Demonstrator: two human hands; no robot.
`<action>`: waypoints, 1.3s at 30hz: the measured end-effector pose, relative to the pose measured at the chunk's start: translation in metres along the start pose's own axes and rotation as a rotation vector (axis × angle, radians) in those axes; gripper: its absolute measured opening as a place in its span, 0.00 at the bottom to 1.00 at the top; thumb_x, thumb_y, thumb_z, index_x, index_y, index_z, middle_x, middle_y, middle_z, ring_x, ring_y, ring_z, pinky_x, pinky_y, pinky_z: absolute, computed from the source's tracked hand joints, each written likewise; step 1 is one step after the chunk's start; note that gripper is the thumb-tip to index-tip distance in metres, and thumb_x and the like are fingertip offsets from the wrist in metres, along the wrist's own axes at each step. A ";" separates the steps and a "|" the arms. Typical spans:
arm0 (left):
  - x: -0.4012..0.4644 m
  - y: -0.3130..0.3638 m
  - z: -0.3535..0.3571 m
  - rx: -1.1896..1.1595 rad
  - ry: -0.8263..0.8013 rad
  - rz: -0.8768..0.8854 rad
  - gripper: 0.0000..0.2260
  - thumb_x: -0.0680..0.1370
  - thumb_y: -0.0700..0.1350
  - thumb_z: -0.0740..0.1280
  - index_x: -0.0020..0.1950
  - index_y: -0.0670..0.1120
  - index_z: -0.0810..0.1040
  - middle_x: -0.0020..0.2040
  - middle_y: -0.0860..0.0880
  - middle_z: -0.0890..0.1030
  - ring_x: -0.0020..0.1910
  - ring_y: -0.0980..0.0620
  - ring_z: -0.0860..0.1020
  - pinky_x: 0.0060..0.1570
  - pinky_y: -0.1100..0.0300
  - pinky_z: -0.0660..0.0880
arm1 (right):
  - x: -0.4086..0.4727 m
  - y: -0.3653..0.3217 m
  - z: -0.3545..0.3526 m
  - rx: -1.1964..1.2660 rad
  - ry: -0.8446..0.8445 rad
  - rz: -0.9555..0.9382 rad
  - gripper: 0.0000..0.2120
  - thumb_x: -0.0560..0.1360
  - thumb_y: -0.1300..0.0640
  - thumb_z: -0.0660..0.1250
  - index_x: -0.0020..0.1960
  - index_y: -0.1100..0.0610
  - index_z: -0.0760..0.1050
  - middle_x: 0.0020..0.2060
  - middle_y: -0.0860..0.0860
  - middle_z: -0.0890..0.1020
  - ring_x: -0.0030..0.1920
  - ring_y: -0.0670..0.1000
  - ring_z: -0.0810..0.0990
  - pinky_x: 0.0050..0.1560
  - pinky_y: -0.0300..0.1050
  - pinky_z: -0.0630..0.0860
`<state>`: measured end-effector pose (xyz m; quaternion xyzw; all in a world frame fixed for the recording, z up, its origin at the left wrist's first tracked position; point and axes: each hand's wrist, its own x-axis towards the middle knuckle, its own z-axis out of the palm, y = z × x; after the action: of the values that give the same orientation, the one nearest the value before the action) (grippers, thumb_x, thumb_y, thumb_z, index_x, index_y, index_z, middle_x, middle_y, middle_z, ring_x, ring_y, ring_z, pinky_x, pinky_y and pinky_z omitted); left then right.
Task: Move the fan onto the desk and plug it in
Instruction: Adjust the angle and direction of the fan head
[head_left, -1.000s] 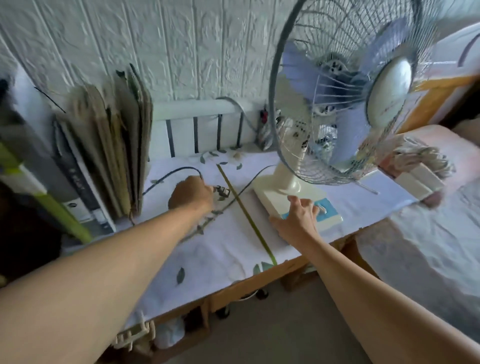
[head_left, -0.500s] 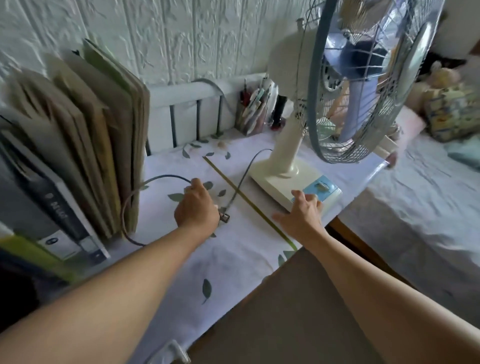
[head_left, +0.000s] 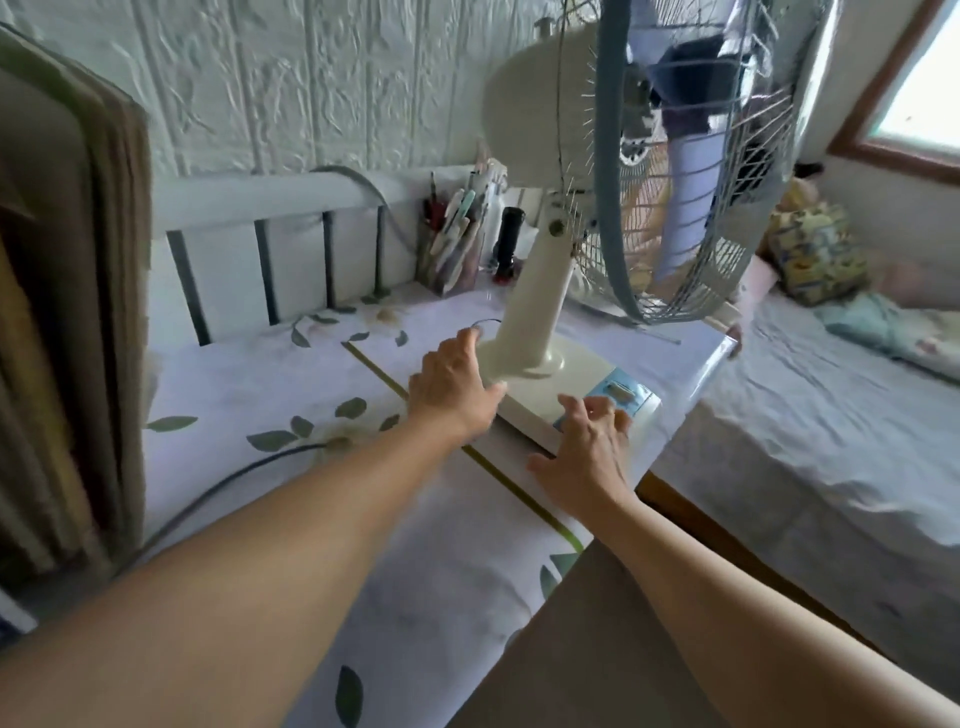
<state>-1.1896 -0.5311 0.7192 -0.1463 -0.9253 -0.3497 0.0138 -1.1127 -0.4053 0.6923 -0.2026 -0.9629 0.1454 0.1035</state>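
The fan (head_left: 540, 312) stands on the tabletop (head_left: 249, 395), left hand (head_left: 449, 384) and right hand (head_left: 587, 447) resting loose-fingered against its base, grip holding nothing; next, seemingly, find the cord (head_left: 218, 483) and plug in.

Two long arms come in from the bottom edge. Both arms are bare all the way down, with no sleeves on them. The left hand (head_left: 453, 385) and the right hand (head_left: 587, 451) are bare too. There are no gloves, no rings, no watch and no bands on the wrists. The fingers (head_left: 574, 410) look short and smooth. The nails are too blurry to see well.
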 end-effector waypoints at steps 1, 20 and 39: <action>0.008 0.002 0.004 -0.039 -0.009 0.015 0.30 0.75 0.50 0.65 0.74 0.49 0.58 0.71 0.45 0.68 0.69 0.44 0.67 0.67 0.47 0.66 | 0.001 -0.001 0.004 -0.026 0.032 -0.011 0.34 0.66 0.51 0.70 0.69 0.53 0.63 0.63 0.55 0.64 0.63 0.57 0.60 0.65 0.49 0.61; 0.097 0.052 0.018 -0.534 -0.028 0.003 0.22 0.75 0.49 0.67 0.66 0.47 0.65 0.61 0.47 0.75 0.57 0.45 0.75 0.58 0.51 0.72 | 0.019 0.011 0.021 0.016 0.050 0.062 0.33 0.70 0.61 0.63 0.71 0.44 0.60 0.71 0.51 0.58 0.73 0.56 0.52 0.71 0.69 0.49; 0.079 0.069 0.033 -0.133 0.296 -0.119 0.32 0.64 0.62 0.73 0.60 0.49 0.64 0.60 0.47 0.77 0.59 0.42 0.76 0.52 0.52 0.74 | 0.087 0.101 -0.017 -0.063 -0.084 -0.435 0.32 0.71 0.68 0.62 0.71 0.46 0.64 0.72 0.42 0.65 0.74 0.52 0.59 0.65 0.57 0.68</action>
<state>-1.2432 -0.4395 0.7484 -0.0386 -0.8951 -0.4279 0.1192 -1.1496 -0.2761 0.6874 0.0130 -0.9914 0.0976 0.0857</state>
